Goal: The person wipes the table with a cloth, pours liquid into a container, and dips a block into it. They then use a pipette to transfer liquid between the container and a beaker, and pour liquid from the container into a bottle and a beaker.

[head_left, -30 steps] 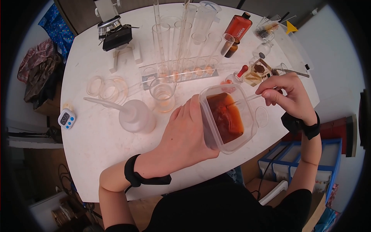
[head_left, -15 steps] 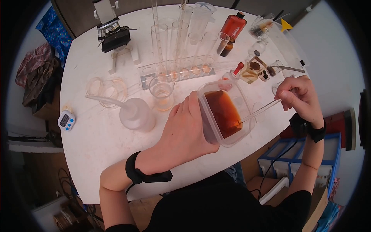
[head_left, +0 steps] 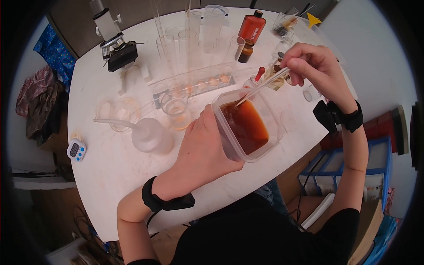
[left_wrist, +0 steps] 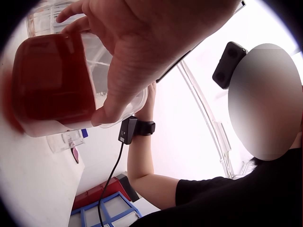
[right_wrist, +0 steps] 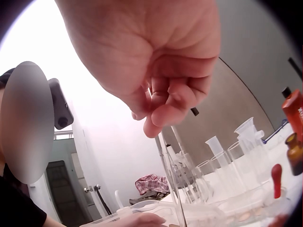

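In the head view, my left hand (head_left: 198, 152) grips a clear plastic container (head_left: 274, 117) from its left side, over the front of the table. Red-brown liquid (head_left: 247, 128) lies inside, and the container is tilted. In the left wrist view, the liquid shows dark red through the wall, with my thumb and fingers around the side. My right hand (head_left: 314, 68) pinches a thin clear glass rod (head_left: 266, 83) near its upper end, above the container's back right corner. The rod slants down left, its lower tip at the liquid near the far left corner.
Left of the container stand a beaker (head_left: 175, 108) and a white wash bottle (head_left: 152, 136). Behind is a rack (head_left: 198, 88) with several test tubes. A dropper bottle with a red bulb (head_left: 261, 71), a red bottle (head_left: 252, 27) and a microscope (head_left: 121, 55) stand farther back.
The rod's tip went to the container's near right side, then back to the far left corner. My right hand swung right and down, then up and left. The left hand keeps its grip.
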### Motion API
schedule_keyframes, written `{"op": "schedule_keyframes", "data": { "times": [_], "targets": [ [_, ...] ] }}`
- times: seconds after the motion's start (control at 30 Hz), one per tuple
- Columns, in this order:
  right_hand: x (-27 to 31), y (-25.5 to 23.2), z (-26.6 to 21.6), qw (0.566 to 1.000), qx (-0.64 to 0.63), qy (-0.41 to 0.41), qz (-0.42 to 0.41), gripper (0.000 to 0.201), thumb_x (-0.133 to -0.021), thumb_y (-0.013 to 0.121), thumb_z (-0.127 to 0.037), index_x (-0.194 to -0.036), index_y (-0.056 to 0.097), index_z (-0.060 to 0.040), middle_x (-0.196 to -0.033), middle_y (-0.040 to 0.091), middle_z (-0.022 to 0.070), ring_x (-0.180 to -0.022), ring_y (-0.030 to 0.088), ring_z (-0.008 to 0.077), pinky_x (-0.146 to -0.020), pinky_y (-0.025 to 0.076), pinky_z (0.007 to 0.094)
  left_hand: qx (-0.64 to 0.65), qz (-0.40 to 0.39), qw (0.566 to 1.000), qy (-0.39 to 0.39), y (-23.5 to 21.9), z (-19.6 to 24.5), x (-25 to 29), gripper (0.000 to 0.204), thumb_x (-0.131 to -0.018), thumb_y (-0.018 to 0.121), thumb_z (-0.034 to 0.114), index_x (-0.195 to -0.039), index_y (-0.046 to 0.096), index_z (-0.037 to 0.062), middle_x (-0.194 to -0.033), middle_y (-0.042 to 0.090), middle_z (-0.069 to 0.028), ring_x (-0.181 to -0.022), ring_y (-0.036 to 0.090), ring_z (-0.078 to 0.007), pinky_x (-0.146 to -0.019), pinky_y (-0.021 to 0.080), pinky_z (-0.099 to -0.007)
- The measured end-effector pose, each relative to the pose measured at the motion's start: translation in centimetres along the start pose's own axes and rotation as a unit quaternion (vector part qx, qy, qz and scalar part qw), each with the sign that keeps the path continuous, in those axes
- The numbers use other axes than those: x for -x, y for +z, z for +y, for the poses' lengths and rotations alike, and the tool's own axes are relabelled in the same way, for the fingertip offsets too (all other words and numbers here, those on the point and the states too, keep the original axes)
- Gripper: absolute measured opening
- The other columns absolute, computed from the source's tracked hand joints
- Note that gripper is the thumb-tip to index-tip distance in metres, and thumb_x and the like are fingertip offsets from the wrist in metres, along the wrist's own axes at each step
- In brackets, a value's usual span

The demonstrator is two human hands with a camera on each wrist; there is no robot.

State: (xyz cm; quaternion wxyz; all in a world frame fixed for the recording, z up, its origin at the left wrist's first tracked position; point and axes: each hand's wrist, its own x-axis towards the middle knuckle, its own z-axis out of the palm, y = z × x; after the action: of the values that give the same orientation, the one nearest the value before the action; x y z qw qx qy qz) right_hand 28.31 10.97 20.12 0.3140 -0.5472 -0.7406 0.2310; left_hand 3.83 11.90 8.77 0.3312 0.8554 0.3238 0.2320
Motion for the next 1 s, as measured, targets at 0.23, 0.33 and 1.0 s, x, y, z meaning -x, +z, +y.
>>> {"op": "schedule_keyframes", "data": {
  "times": [0.23, 0.33, 1.0],
  "targets": [
    [-2.9, 3.1, -2.4, 0.986, -0.011, -0.08, -0.144, 0.017, -0.09, 0.055, -0.015, -0.085, 0.061, -0.0002, -0.067, 0.059, 0.0018, -0.056, 0.053, 0.0056, -0.05, 0.042, 0.0189, 0.037, -0.043, 0.998, -0.013, -0.4, 0.4, -0.4, 0.099, -0.054, 0.081, 0.024, -0.125, 0.021, -0.0093, -0.113, 0.05, -0.0234, -0.106, 0.053, -0.0347, -0.09, 0.043, -0.0375],
    [-3.0, 2.5, -0.6, 0.983, 0.011, -0.11, -0.149, 0.018, -0.089, 0.057, -0.019, -0.084, 0.06, -0.0011, -0.063, 0.056, 0.0003, -0.053, 0.05, 0.0049, -0.048, 0.04, 0.0188, 0.016, -0.045, 0.999, -0.023, -0.4, 0.6, -0.2, 0.099, -0.055, 0.081, 0.025, -0.125, 0.02, -0.0104, -0.113, 0.05, -0.0241, -0.106, 0.053, -0.035, -0.09, 0.043, -0.0372],
    [3.0, -1.0, -2.3, 0.989, 0.018, 0.084, -0.122, 0.025, -0.088, 0.057, -0.021, -0.074, 0.059, -0.0014, -0.051, 0.05, -0.0019, -0.045, 0.046, 0.0047, -0.043, 0.034, 0.019, 0.023, -0.005, 1.0, -0.016, -0.3, 0.2, 0.1, 0.1, -0.055, 0.08, 0.025, -0.126, 0.02, -0.0108, -0.111, 0.048, -0.0282, -0.105, 0.051, -0.0384, -0.089, 0.043, -0.0385]
  ]
}}
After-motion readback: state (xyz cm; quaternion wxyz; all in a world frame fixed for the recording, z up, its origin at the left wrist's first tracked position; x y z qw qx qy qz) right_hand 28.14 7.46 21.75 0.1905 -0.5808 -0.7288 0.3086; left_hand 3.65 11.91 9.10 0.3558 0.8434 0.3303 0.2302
